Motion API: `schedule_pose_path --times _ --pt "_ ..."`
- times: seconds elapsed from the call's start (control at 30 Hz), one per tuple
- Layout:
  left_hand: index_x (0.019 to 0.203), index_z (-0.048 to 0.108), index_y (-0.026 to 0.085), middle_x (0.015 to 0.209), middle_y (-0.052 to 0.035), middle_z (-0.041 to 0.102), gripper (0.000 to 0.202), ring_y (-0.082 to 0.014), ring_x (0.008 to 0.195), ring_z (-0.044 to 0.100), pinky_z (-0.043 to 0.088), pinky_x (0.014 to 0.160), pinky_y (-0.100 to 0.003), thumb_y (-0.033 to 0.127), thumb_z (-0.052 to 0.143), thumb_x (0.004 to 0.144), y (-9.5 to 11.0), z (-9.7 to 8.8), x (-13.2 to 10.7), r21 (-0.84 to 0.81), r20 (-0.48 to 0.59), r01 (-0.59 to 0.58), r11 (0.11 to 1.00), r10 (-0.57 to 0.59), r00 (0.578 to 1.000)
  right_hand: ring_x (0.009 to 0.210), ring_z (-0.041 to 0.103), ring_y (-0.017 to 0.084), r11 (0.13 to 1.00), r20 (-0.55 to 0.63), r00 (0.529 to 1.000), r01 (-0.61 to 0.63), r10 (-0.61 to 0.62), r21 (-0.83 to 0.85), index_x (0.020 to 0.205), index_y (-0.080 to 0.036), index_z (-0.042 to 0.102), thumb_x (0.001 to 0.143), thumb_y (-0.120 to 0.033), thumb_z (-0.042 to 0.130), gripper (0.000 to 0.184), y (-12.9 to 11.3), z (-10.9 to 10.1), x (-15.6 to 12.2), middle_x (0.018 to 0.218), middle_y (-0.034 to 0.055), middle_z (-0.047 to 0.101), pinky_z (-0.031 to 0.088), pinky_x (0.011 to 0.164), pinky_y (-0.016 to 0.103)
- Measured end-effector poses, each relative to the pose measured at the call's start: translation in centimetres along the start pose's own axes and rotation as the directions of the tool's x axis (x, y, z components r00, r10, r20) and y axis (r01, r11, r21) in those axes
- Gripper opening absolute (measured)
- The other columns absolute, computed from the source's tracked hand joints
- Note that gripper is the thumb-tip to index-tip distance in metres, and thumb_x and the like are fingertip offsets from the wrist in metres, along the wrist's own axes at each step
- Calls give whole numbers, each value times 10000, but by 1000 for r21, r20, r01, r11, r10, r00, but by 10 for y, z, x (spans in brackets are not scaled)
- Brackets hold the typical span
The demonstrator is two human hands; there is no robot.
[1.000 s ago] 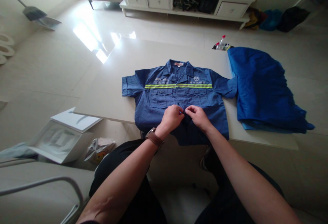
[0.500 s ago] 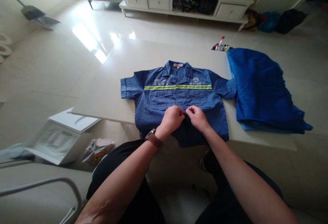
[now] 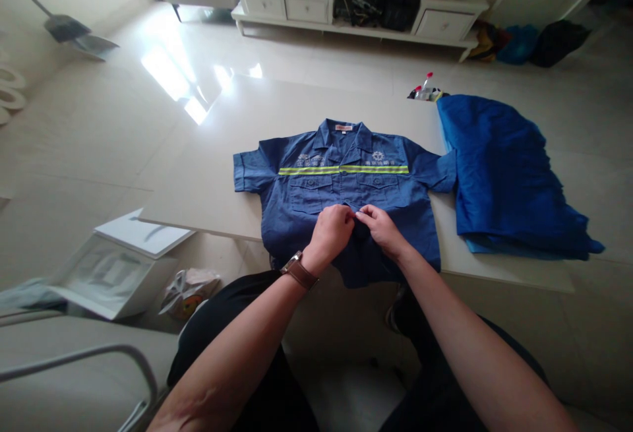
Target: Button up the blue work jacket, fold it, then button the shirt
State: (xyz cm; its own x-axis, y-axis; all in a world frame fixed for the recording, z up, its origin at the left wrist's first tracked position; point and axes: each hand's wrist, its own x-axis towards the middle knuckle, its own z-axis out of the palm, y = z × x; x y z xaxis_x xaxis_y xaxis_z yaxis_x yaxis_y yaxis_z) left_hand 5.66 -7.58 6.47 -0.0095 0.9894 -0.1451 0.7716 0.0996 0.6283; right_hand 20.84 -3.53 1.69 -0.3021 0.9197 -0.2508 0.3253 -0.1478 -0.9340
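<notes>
A blue short-sleeved work shirt [image 3: 306, 191] lies front side up, its collar pointing away from me and its hem hanging over the table's near edge. A yellow and grey reflective band crosses its chest above two flap pockets. My left hand [image 3: 335, 231], with a brown-strapped watch on the wrist, pinches the shirt's front placket below the pockets. Close against it, my right hand [image 3: 380, 226] pinches the same placket from the other side. The fingertips of both hands nearly meet, and they hide the button or buttonhole there, if any.
Folded bright blue cloth [image 3: 509, 175] lies on the right of the pale table [image 3: 198, 188], touching the shirt's sleeve. Bottles with red caps [image 3: 425, 86] stand past the far edge. An open white box [image 3: 119, 274] and a plastic bag [image 3: 188, 290] are on the floor at left.
My fingertips have drawn a little closer together at the placket, the right hand shifting slightly left. The shirt stays in place.
</notes>
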Motion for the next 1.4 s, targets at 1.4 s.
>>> schedule_pose_path --times 1.4 --pt "931 795 169 956 -101 768 249 -223 901 703 518 857 -297 122 557 878 10 7 -9 48 40 -143 989 141 989 671 531 200 936 -464 871 -14 -162 -351 695 -246 475 823 -363 541 186 -3 -3 -4 687 38 603 407 696 323"
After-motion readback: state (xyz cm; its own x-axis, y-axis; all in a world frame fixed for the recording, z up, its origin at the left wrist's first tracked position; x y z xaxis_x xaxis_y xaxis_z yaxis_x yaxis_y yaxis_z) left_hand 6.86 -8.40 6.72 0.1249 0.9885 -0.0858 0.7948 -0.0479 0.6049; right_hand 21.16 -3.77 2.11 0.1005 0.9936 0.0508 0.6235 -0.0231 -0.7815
